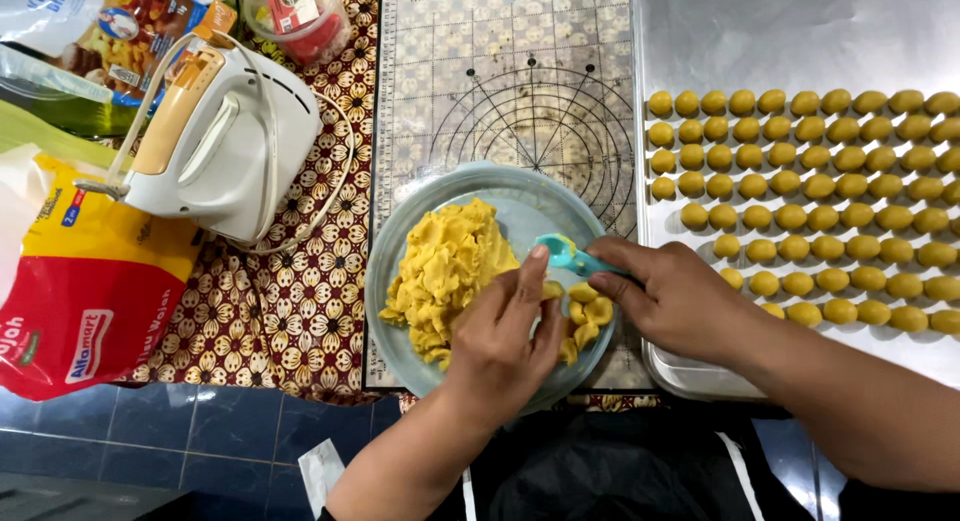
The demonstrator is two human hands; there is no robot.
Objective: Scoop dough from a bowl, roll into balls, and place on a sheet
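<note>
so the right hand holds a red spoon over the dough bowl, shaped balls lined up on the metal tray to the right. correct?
Not quite: the spoon is light blue, not red, as the head view shows. The rest stands: the right hand holds it over the dough bowl, and the shaped balls sit in rows on the metal tray to the right.

Work surface: a desk (120, 441) faced with dark blue glossy tiles divided by pale grout lines. A brown cloth (290, 321) with a repeating white flower print covers most of the tiles. Lighting is bright and even; the tiles show soft reflections along the lower left edge.
</note>
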